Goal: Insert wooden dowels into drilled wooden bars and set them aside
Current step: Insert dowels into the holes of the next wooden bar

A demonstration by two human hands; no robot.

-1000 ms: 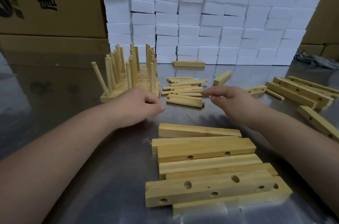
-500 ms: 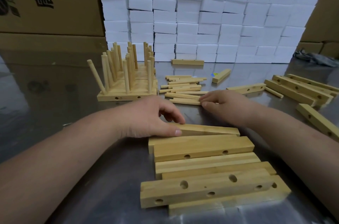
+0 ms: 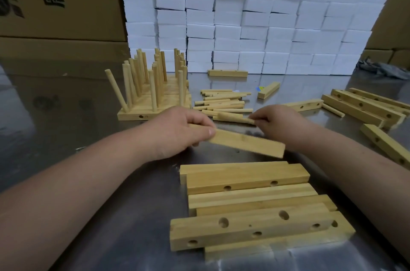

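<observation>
Where the shiny metal tabletop [image 3: 66,133] ends at the back, white foam blocks [image 3: 266,15] stand stacked as a wall. Brown cartons [image 3: 55,0] with printed characters sit behind on both sides; what's in them isn't visible. Grey cloth [image 3: 386,70] lies at the far right edge. The left grip [image 3: 177,132] is curled round one end of a wooden bar [image 3: 248,144], thumb on top. That bar is tilted, between the loose dowels [image 3: 221,102] and the near stack of drilled bars [image 3: 250,204]. The right grip [image 3: 281,125] pinches the end of one dowel [image 3: 233,118] at the near edge of that pile; can't tell if it's off the tabletop. The finished bars [image 3: 153,102], dowels standing upright, sit left of the pile. The right-side bars [image 3: 363,106] lie well apart from both grips. One short block [image 3: 268,90] and a single bar [image 3: 227,73] lie near the foam wall.
</observation>
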